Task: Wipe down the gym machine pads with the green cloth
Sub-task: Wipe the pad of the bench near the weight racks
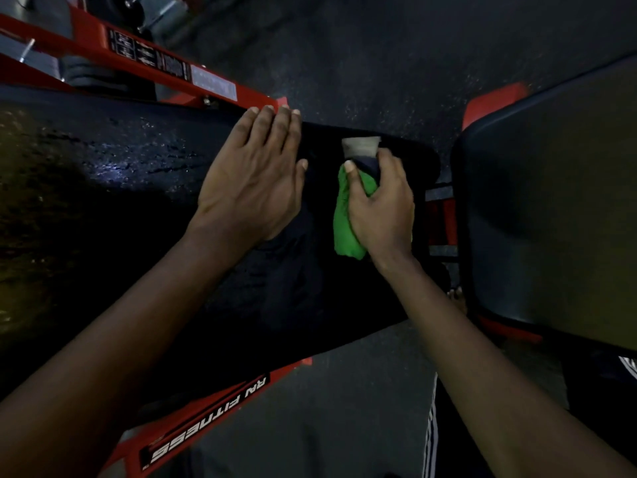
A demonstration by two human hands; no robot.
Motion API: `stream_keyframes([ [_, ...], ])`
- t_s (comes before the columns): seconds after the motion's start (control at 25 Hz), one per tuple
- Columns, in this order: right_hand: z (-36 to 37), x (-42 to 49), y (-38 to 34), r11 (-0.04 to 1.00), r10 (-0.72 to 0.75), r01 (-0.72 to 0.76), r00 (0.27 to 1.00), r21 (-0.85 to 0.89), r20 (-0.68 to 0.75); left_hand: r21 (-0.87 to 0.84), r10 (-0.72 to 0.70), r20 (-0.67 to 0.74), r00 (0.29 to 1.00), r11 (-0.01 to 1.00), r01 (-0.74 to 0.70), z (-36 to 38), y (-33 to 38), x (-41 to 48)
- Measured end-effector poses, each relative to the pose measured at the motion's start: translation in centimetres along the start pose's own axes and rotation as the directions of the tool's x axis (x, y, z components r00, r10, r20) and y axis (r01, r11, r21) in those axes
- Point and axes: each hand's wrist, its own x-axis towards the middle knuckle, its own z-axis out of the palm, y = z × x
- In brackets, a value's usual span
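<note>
Glistening black pad (120,188) on a red frame (206,419) carries the bunched bright green cloth (344,215) near its right end, clutched in the curled right hand (382,208) with a white-topped object (360,148), while the left hand (251,181) lies flat, fingers together, at its far edge.

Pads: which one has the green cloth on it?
The long centre pad, where the right hand grips the green cloth. The pad at right has neither hand nor cloth.

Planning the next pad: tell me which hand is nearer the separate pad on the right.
Right. The right hand, gripping the green cloth, is just across a gap from the separate pad. The left hand lies flat on the long pad, farther left.
</note>
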Motion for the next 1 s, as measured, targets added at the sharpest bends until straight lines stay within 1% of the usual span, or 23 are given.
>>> stream_keyframes([
  [0.12, -0.6, -2.7, 0.6, 0.998, 0.063, -0.062, 0.998, 0.025, -0.031, -0.034, 0.021, -0.008, 1.0, 0.999, -0.022, -0.2, -0.4, 0.0],
  [0.2, -0.8, -6.1, 0.1, 0.997, 0.072, -0.072, 0.997, 0.02, -0.013, -0.069, 0.052, 0.009, 0.999, 0.996, -0.051, -0.6, -1.1, -0.6],
  [0.28, -0.6, -9.8, -1.3, 0.997, -0.003, -0.003, 0.998, 0.081, 0.069, -0.09, 0.031, 0.002, 1.0, 0.996, -0.031, -1.0, -2.1, -2.0],
  [0.36, -0.4, -12.8, -3.0, 0.979, -0.121, 0.09, 0.978, 0.182, 0.17, -0.084, -0.011, -0.019, 1.0, 0.996, 0.009, -1.3, -2.8, -3.4],
  [0.4, -0.2, -13.5, -3.5, 0.97, -0.167, 0.126, 0.966, 0.208, 0.197, -0.073, -0.021, -0.024, 0.999, 0.997, 0.019, -1.4, -2.8, -3.9],
  [0.44, -0.1, -13.1, -3.8, 0.965, -0.187, 0.144, 0.964, 0.218, 0.189, -0.057, -0.021, -0.027, 0.999, 0.998, 0.019, -1.3, -2.8, -4.1],
  [0.48, 0.2, -11.9, -3.9, 0.968, -0.173, 0.139, 0.973, 0.209, 0.153, -0.042, -0.017, -0.034, 0.999, 0.999, 0.016, -1.2, -2.7, -4.2],
  [0.6, 1.6, -5.1, -4.4, 0.992, -0.024, 0.018, 0.999, 0.121, 0.046, -0.022, -0.011, -0.056, 0.998, 1.0, 0.01, -1.0, -2.3, -4.0],
  [0.64, 2.0, -2.5, -4.8, 0.995, -0.004, 0.002, 1.0, 0.097, 0.014, -0.017, -0.01, -0.058, 0.998, 1.0, 0.01, -1.0, -2.3, -4.0],
  [0.68, 2.3, -0.2, -5.2, 0.997, -0.003, 0.004, 1.0, 0.074, -0.004, -0.009, -0.008, -0.062, 0.998, 1.0, 0.008, -1.0, -2.3, -4.0],
  [0.76, 2.7, 2.9, -5.8, 0.998, -0.047, 0.047, 0.999, 0.038, 0.004, 0.004, -0.003, -0.068, 0.998, 1.0, 0.003, -0.9, -2.3, -4.0],
  [0.84, 2.5, 3.1, -5.7, 0.994, -0.103, 0.102, 0.994, 0.029, 0.027, 0.001, 0.0, -0.065, 0.998, 1.0, 0.0, -0.9, -2.3, -3.9],
  [0.92, 1.5, 0.8, -4.6, 0.99, -0.137, 0.135, 0.99, 0.05, 0.04, -0.002, -0.007, -0.066, 0.998, 1.0, 0.007, -0.9, -2.2, -3.8],
  [1.0, -0.1, -2.1, -2.1, 0.993, -0.104, 0.102, 0.993, 0.053, 0.052, -0.002, -0.018, -0.064, 0.998, 1.0, 0.018, -1.0, -2.2, -3.8],
])
